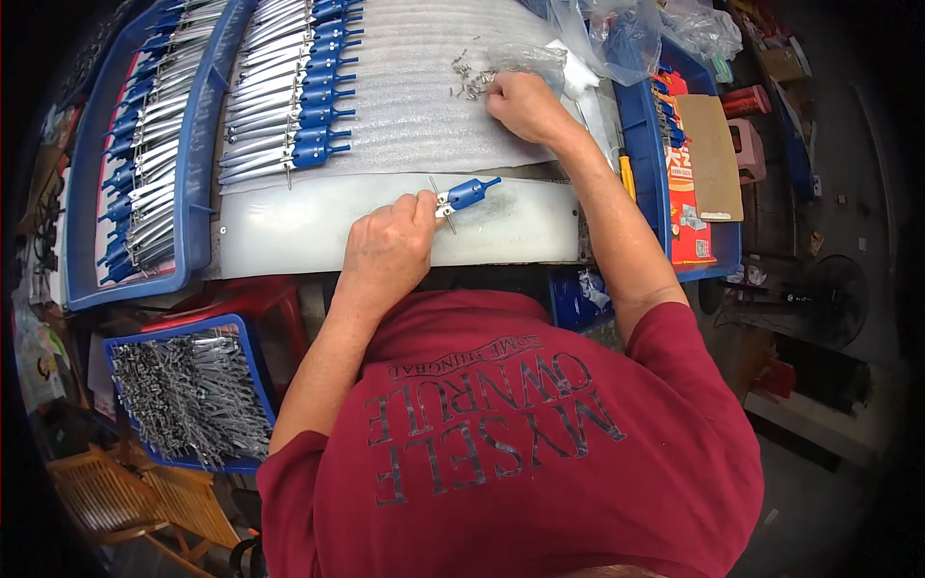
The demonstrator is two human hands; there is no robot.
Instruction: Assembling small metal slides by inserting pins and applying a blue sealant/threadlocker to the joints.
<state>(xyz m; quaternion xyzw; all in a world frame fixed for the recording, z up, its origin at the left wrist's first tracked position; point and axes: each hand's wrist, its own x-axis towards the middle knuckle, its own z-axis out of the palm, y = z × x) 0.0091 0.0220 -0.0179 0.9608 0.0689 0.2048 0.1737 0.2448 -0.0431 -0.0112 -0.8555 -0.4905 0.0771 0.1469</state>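
On the white bench (318,231), left hand (390,246) holds a blue-handled metal compass (461,197).

The compass (462,196) is showing a blue head and silver legs. The foam sheet (414,106) is looking white and ribbed, the trays (202,144) blue, the screws (470,79) grey, the shirt (520,443) dark red with grey lettering, the stool (251,297) red.

Small assembly workshop, seen from above. White workbench (318,236) covered with foam sheeting (424,106), rows of identical blue-handled metal compasses (289,91) laid out, blue plastic trays (198,144) full of more, a bin of loose metal legs (193,395), a scatter of small screws (469,79).
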